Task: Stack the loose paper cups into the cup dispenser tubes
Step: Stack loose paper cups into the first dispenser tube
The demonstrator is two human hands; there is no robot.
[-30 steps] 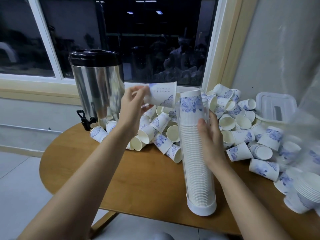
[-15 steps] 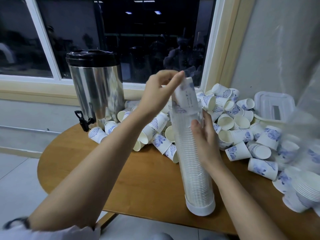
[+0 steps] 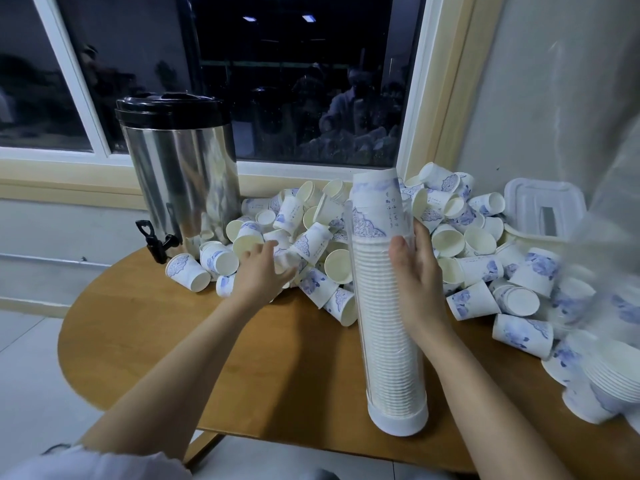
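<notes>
1. The person's left hand (image 3: 258, 271) reaches into the loose cups (image 3: 313, 242) heaped on the desk (image 3: 207, 341). Its fingers are stretched out and a little blurred, and as far as I can see they are closed round nothing.
2. The right hand (image 3: 415, 271) grips the dispenser tube (image 3: 384, 341) at its upper half, fingers and thumb wrapped round the clear wall. The tube stands upright near the desk's front edge.
3. To pick well, I'd take one cup lying free on the near slope of the heap. I'd pinch it by the wall, not the soft rim, and turn it mouth-down to match the stack.
4. The steadying grip matters. The tube is tall on a narrow base, so a push from above could tip it.
5. The tube looks packed with nested cups from base to brim, and the top cup (image 3: 375, 202) already stands proud of the rim. I'd judge there is little room left.
6. At bottom right a nested stack (image 3: 620, 372) lies by a clear plastic bag (image 3: 609, 237).
7. A white lidded box (image 3: 543, 202) sits behind the heap, its contents hidden.
8. A steel urn (image 3: 180, 168) stands at the left with cups against its foot.
</notes>
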